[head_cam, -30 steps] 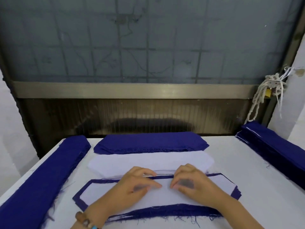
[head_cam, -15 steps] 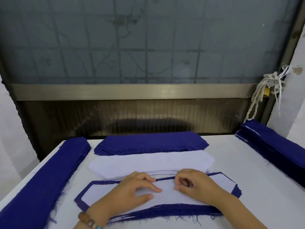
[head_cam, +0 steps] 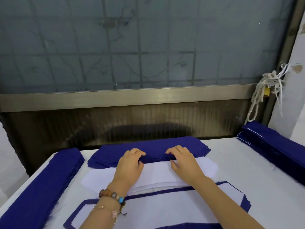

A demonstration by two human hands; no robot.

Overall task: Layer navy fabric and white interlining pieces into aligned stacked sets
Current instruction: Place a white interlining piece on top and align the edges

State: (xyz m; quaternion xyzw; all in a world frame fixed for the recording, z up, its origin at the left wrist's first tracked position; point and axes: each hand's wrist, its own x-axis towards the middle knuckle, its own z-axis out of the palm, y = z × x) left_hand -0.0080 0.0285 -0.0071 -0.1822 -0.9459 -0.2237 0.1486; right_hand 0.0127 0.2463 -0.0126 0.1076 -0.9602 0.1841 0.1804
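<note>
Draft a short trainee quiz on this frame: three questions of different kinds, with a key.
1. True or false: the left hand and right hand press on the near layered set.
2. What lies between that set and the far navy stack? A) white interlining stack B) scissors C) a ruler
3. Fill in: the near layered set's top piece is ____.
Key: 1 false, both hands grip the far navy stack's near edge; 2 A; 3 white.

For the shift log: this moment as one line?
step: picking navy piece | left hand: grips navy stack near edge | right hand: same | interlining stack: under wrists | layered set: white on top
</note>
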